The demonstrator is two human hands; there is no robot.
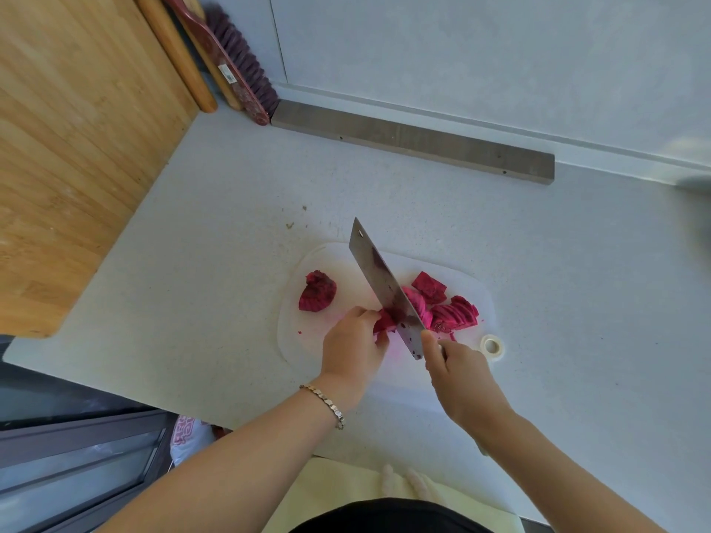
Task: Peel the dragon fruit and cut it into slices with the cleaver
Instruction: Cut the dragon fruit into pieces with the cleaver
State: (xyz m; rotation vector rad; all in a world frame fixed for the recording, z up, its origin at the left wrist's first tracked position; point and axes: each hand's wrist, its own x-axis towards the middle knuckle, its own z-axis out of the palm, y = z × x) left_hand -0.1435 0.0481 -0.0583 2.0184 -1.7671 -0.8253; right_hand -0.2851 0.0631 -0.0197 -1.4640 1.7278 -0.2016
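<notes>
A white cutting board (pixel 338 259) lies on the pale counter. My left hand (pixel 352 346) grips a small red piece of dragon fruit (pixel 384 322) against the board. My right hand (pixel 459 373) holds the handle of the cleaver (pixel 379 277), whose juice-stained blade stands on edge with its cutting edge down in the fruit right beside my left fingers. To the right of the blade lie several magenta slices (pixel 448 311). A larger uncut chunk of red flesh (pixel 317 292) sits at the board's left.
A tall wooden board (pixel 77 140) stands at the left. A brush (pixel 238 63) and wooden handles lean in the back corner. A grey bar (pixel 415 142) lies along the wall. A small roll of tape (pixel 491 345) sits by the board's right edge.
</notes>
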